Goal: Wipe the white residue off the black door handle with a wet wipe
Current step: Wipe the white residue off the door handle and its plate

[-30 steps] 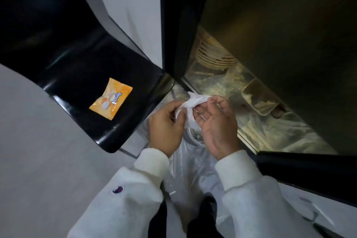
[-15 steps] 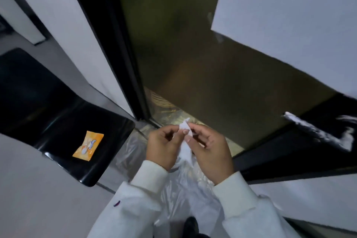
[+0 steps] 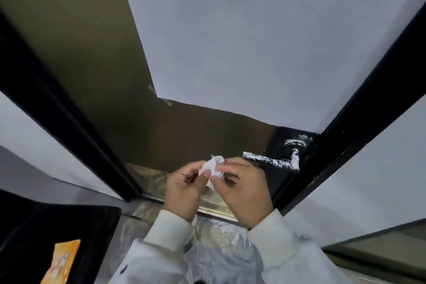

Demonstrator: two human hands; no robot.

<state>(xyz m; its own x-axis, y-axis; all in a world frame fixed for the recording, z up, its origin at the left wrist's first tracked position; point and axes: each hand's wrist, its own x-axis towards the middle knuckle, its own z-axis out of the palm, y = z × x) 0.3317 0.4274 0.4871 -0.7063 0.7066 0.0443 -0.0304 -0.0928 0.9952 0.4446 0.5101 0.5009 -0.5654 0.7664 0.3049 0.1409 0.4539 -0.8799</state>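
Observation:
A small crumpled white wet wipe (image 3: 213, 168) is pinched between my left hand (image 3: 185, 188) and my right hand (image 3: 244, 188), held in front of my chest. Just to the upper right of my right hand sticks out the black lever door handle (image 3: 269, 161), streaked with white residue along its bar and on its round base (image 3: 296, 143). The wipe is apart from the handle, a short way to its left. Both my sleeves are white.
The dark glass door (image 3: 92, 53) carries a large white paper sheet (image 3: 253, 41) taped on it. Black door frames run at left (image 3: 57, 110) and right (image 3: 368, 99). A black chair (image 3: 46, 237) at lower left bears an orange wipe packet (image 3: 61, 263). Clear plastic sheeting (image 3: 221, 249) lies below.
My view has tilted upward, from the chair and floor to the door. The handle has come into view and now sits close to my right hand. Both hands still hold the wipe.

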